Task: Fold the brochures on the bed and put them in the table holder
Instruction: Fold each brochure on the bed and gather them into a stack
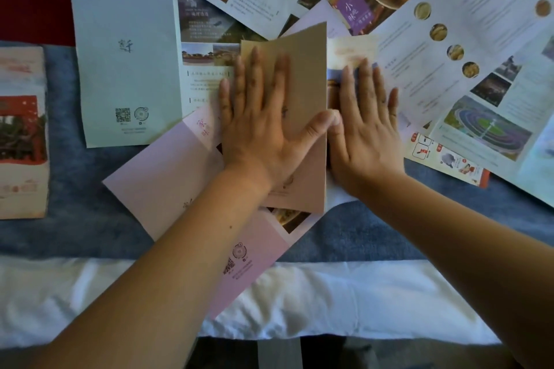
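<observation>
A tan brochure (308, 69) lies partly folded in the middle of the bed, its upper right corner lifting. My left hand (263, 123) presses flat on its tan panel, fingers spread. My right hand (362, 126) lies flat just to the right, on the brochure's printed inner panel (350, 51), thumb touching my left thumb at the fold edge. Under them sits a pink unfolded brochure (168, 189). A pale green one (126, 54) lies at the upper left. The table holder is not in view.
Several more open brochures with food and stadium photos (467, 48) cover the upper right. A folded red-and-cream brochure (21, 132) rests at the left edge. The blue bed runner (374, 237) and white sheet (344, 302) lie nearest me.
</observation>
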Tool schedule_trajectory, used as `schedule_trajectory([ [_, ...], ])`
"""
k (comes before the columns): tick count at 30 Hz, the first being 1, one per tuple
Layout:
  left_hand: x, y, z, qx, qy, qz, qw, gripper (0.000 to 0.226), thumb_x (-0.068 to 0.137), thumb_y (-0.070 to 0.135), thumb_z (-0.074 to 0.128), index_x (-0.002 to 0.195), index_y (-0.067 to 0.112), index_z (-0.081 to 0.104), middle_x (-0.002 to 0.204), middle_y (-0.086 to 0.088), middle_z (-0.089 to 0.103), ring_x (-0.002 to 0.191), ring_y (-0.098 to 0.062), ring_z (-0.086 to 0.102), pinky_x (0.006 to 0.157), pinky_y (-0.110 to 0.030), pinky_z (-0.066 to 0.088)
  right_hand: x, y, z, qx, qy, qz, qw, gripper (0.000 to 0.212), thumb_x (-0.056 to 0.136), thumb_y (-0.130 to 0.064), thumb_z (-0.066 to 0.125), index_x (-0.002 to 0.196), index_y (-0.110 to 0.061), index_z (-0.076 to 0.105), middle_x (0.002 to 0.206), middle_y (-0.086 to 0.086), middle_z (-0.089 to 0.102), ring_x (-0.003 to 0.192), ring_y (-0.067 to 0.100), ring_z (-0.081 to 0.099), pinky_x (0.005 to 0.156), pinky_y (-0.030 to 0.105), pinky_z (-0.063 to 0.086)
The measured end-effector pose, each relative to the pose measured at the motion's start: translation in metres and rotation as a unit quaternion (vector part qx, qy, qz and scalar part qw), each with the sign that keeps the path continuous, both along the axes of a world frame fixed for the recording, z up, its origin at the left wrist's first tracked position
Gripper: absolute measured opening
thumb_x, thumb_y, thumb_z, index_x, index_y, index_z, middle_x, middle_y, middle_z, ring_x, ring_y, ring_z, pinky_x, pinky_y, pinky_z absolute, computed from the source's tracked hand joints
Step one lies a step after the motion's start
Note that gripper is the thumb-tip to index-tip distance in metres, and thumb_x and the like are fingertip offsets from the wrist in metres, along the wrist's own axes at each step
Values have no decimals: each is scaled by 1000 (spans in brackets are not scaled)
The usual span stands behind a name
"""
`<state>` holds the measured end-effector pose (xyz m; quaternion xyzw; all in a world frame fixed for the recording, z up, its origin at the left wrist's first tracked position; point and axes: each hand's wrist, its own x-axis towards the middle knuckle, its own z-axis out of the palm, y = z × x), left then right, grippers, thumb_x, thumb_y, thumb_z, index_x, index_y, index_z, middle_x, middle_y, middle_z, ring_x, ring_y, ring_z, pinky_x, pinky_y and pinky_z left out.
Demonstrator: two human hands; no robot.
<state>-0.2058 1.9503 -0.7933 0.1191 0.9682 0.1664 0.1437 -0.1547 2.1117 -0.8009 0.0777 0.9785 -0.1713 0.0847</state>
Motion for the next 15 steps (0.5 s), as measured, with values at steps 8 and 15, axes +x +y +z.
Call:
schedule_trajectory([
  [8,-1,-8,21,168,-82,22,982,100,81,87,22,164,31,12,173,-2,1,158,-20,-13,126,-48,-11,-1,-40,8,-44,6,8,999,65,110,-40,28,167,-18,5,175,3,-2,160,22,-13,127,51,-13],
  [15,-2,-36,55,307,-46,65,948,34,105,27,48,133,17,63,115,4,70,106,-10,65,91,-29,54,-3,-61,22,-60,9,38,997,63,108,-51,8,167,-28,1,175,0,-1,160,23,-15,127,52,-12],
])
